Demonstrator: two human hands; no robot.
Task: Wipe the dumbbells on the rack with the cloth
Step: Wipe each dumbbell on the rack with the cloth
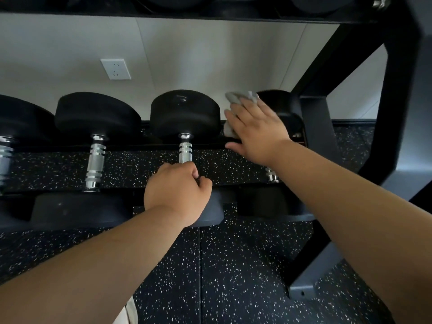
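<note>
While the right hand [254, 129] presses the crumpled grey cloth [236, 99] with flat, spread fingers against the far head of the rightmost black rubber-headed dumbbell [280, 106], the left hand [177, 190] is curled tightly round the knurled chrome handle [185, 149] of the neighbouring black round-headed dumbbell [184, 113]. The cloth is only pinned under the fingers (not gripped), so I judge a hard stroke could let it slip and drop behind the dark metal rack rail [145, 146] to the speckled black rubber floor [233, 277]. Pulling on the held handle might roll that dumbbell off its cradle. The slanted black steel rack upright [320, 127] stands just beside the wiping hand and cramps any sweep rightward, and the upper shelf [187, 17] overhangs. 2 more dumbbells sit to the left; a white wall socket [115, 69] shows behind.
</note>
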